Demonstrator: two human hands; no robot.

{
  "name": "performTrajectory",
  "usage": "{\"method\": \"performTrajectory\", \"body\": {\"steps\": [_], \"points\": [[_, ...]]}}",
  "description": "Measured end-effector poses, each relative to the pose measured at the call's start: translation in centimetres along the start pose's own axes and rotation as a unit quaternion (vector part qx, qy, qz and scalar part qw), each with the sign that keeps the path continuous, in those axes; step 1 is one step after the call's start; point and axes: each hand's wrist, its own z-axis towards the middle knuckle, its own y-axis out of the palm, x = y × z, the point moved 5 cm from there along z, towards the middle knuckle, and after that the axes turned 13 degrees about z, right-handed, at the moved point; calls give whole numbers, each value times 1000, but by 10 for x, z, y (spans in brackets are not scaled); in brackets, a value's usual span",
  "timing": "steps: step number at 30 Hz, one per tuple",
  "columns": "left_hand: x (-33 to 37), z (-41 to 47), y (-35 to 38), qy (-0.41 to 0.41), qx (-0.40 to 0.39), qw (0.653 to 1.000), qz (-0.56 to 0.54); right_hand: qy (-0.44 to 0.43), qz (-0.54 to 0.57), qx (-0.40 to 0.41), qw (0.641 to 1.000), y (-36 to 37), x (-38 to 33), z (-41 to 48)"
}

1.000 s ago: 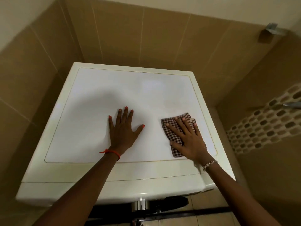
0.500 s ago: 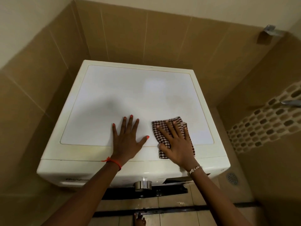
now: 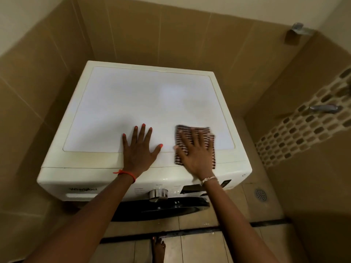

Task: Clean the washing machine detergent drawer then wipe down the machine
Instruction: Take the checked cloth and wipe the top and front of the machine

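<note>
The right hand (image 3: 197,158) is sliding the checked cloth (image 3: 180,130) a little further from the left hand (image 3: 139,154) than a moment ago, toward 3 o'clock. Both hands are lying open and flat on the washing machine (image 3: 144,103) top. The right is pressing the cloth at 5 o'clock and the left is resting at 6 o'clock.

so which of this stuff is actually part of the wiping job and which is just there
In the job: washing machine; checked cloth, pressed flat by the right hand; left hand, flat on the machine's top.

Just there: wall tap; floor drain; metal bracket high on the wall.
</note>
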Motion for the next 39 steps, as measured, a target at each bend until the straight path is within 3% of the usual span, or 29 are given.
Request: {"method": "performTrajectory", "body": {"steps": [3, 8, 16, 20, 23, 30, 33, 36, 39], "points": [[-1, 1, -1, 4, 6, 1000, -5, -78, 11, -22, 997, 17, -30, -29], [-4, 0, -1, 18, -2, 1000, -11, -72, 14, 13, 997, 8, 11, -66], [-2, -1, -1, 26, -11, 1000, 0, 136, 17, 63, 989, -53, 124, -47], [0, 0, 2, 23, -14, 1000, 7, 157, -18, -5, 987, -51, 144, 4], [1, 1, 1, 23, -12, 1000, 15, 163, -14, 14, 986, -51, 132, 36], [-2, -2, -2, 50, -34, 998, 21, 8, -33, -14, 999, -25, 61, -4], [-4, -9, -6, 145, -53, 988, 15, -61, -36, 17, 997, -15, 47, -39], [-27, -17, -8, 260, -59, 964, 23, -75, -50, 21, 996, -11, 50, -50], [-72, -19, -10, 279, -87, 956, 16, -72, -49, 24, 996, -6, 41, -53]]}}
